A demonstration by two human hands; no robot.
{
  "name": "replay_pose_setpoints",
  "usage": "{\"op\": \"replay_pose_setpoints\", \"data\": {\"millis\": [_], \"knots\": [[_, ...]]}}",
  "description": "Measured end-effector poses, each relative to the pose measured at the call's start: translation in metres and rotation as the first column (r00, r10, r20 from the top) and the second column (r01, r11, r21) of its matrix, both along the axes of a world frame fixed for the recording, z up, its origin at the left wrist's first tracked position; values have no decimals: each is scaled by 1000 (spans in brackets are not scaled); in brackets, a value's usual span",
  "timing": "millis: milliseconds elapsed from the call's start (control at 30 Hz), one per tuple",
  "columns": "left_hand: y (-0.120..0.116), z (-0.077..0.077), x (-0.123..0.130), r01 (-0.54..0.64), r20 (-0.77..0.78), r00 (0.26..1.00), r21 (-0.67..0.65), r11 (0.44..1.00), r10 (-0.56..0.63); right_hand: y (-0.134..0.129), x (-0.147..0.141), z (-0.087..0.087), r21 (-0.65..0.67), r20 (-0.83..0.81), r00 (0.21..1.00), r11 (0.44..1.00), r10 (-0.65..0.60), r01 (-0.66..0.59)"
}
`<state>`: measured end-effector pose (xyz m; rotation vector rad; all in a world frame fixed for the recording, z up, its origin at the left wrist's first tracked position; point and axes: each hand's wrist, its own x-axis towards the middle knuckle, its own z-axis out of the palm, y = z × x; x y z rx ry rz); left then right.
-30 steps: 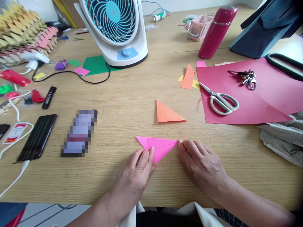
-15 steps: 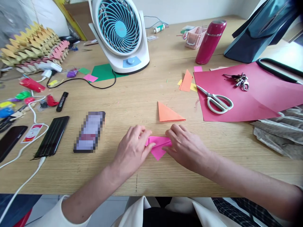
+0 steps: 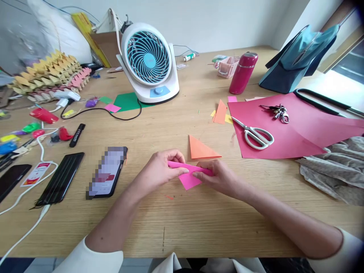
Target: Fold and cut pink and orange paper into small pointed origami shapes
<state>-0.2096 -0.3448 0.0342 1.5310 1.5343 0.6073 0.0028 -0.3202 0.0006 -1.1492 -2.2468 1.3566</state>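
The worktop (image 3: 199,231) has a pale wood-grain finish, with a short dark mark near its front edge. At its near middle, the left hand (image 3: 159,168) and the right hand (image 3: 218,177) grip a pink paper (image 3: 189,182) between them, fingers closed, both thumbs bearing on its near face. The paper is thin and plain, with a folded band along its far edge and an angular flap towards the person. To the right lies a crumpled grey cloth (image 3: 327,172). Just beyond the hands rests an orange paper triangle (image 3: 202,149), straight-edged. Farther right, scissors (image 3: 266,141) with pale looped handles lie on a smooth red sheet (image 3: 301,142); metal keys (image 3: 281,113) lie behind them. At the far side stand a white fan (image 3: 149,60) with curved blue grille bars and a glossy magenta flask (image 3: 243,76).
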Motion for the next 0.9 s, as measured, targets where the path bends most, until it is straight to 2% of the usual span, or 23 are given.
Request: {"op": "replay_pose_setpoints", "data": {"millis": [133, 267, 433, 633, 767, 833, 900], "knots": [[6, -14, -5, -148, 359, 922, -14, 989, 143, -2, 5, -11, -71, -139, 989, 996, -56, 47], [0, -28, 9, -106, 527, 837, -115, 988, 151, -8, 3, -18, -65, -190, 978, 995, -81, 70], [-5, -35, 25, -159, 543, 815, -122, 980, 200, -10, 0, -22, 5, -204, 978, 999, -33, 35], [-2, -34, 20, -248, 624, 738, -103, 963, 257, -12, 2, -22, 5, -165, 986, 1000, 22, -22], [-2, -32, 16, -293, 668, 676, -145, 945, 312, -12, 2, -20, -45, -151, 988, 999, 20, -27], [-3, -31, 16, -249, 661, 695, -150, 957, 284, -12, 2, -19, -111, -168, 986, 994, -15, -4], [-5, -33, 17, -186, 611, 760, -123, 975, 222, -13, 2, -17, -188, -214, 975, 982, -59, 18]]}}
